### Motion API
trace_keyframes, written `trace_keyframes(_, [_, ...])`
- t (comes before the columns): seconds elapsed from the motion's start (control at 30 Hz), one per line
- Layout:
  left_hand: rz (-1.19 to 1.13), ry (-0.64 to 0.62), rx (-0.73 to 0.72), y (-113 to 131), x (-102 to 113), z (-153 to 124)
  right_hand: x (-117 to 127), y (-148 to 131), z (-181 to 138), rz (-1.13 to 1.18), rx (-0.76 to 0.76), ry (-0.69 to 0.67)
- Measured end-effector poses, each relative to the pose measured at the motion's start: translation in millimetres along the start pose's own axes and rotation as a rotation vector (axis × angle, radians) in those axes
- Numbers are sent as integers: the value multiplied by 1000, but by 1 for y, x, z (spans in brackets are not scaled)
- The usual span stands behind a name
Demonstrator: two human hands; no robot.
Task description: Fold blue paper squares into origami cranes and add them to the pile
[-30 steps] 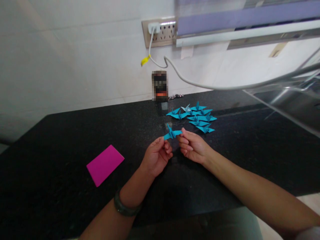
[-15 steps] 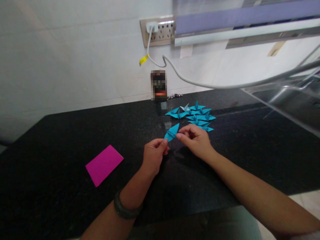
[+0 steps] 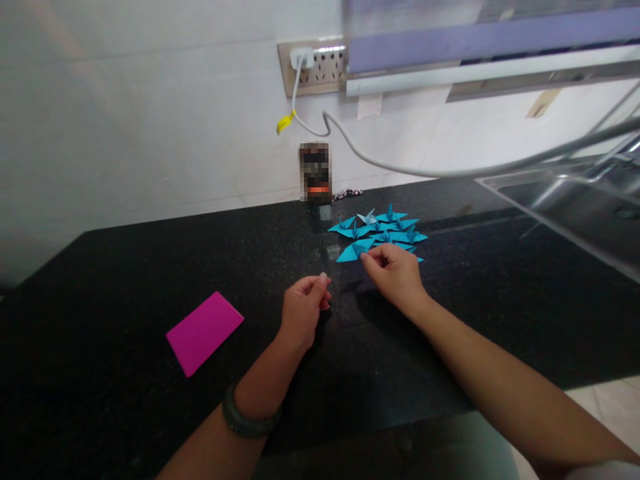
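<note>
A blue origami crane (image 3: 353, 251) is pinched between the thumb and fingers of my right hand (image 3: 396, 275), its wings spread to the left. Just behind it several folded blue paper cranes (image 3: 411, 236) stand grouped on the black counter, and one paler crane (image 3: 367, 218) is among them; my right hand partly hides the nearest ones. My left hand (image 3: 303, 308) is closed with thumb against fingers, nothing showing in it, to the left of and nearer than the held crane.
A magenta paper packet (image 3: 205, 333) lies at the left on the counter (image 3: 125, 280). Against the wall stands a blurred-out small box (image 3: 316, 172) with a beaded string (image 3: 347, 194). A grey cable (image 3: 400, 170) hangs from the socket (image 3: 320, 70). The sink (image 3: 575, 193) is at right.
My left hand has let go of the blue crane. My right hand now holds it alone, and the crane has moved right and back, closer to the group.
</note>
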State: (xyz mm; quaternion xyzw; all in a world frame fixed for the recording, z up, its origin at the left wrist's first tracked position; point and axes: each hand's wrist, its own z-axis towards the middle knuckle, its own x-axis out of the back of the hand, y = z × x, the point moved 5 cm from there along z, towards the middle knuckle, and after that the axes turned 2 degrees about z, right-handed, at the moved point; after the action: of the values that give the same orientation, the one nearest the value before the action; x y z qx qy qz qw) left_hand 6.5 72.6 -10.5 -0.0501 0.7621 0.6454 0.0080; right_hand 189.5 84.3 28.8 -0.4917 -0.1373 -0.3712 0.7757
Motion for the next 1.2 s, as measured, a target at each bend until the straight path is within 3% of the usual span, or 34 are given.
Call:
trace_keyframes(0.1, [-11,-10,28,-1,-1,1,4,15,13,-122,-135,43])
trace_keyframes(0.33, [3,-22,30,-3,-2,0,-16,21,20,-404,-249,-121])
trace_keyframes(0.57, [28,-47,21,-2,-5,-1,-22,35,22,-454,-350,-162])
trace_keyframes(0.7, [47,-16,-22,1,0,3,-7,32,26,-402,-286,-36])
trace_keyframes(0.8, [55,70,-70,8,10,5,9,28,26,-382,-207,119])
trace_keyframes(0.87, [36,125,-98,16,15,4,13,27,25,-385,-150,147])
trace_keyframes(0.93, [16,154,-125,29,21,1,11,26,25,-389,-79,93])
trace_keyframes(1.03, [148,95,-168,52,30,-4,2,23,22,-372,31,-58])
trace_keyframes(1.1, [396,22,-199,66,44,-5,-3,21,19,-352,83,-171])
trace_keyframes(1.2, [1016,-71,-294,77,77,-5,-13,21,12,-355,107,-432])
